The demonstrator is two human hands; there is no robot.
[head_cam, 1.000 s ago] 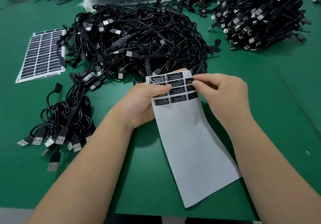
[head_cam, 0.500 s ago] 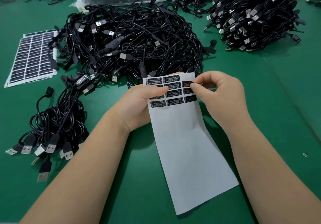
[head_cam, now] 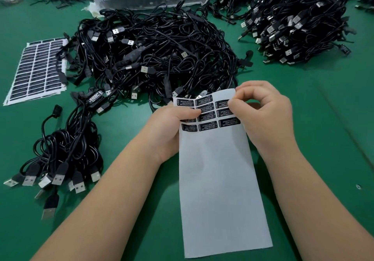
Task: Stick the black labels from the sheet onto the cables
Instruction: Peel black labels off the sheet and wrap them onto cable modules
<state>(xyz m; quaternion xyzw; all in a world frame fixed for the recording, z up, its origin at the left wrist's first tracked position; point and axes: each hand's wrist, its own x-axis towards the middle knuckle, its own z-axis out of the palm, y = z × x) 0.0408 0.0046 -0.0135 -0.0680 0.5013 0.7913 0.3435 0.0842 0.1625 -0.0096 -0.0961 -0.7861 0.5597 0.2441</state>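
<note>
A long pale sheet (head_cam: 220, 179) lies over the green table (head_cam: 323, 119), its long axis running from the near edge away toward the far side, tilted slightly left at the far end. The remaining black labels (head_cam: 208, 127) sit in rows across that far end. The left hand (head_cam: 172, 127) grips the sheet's left edge, thumb pressed on the label rows. The right hand (head_cam: 265, 108) pinches at a label (head_cam: 222, 104) in the far right corner with thumb and forefinger. Just beyond the sheet lies a large tangled heap of black cables (head_cam: 162, 54); a smaller bundle (head_cam: 64, 155) lies near left, its USB plugs pointing toward the near-left.
</note>
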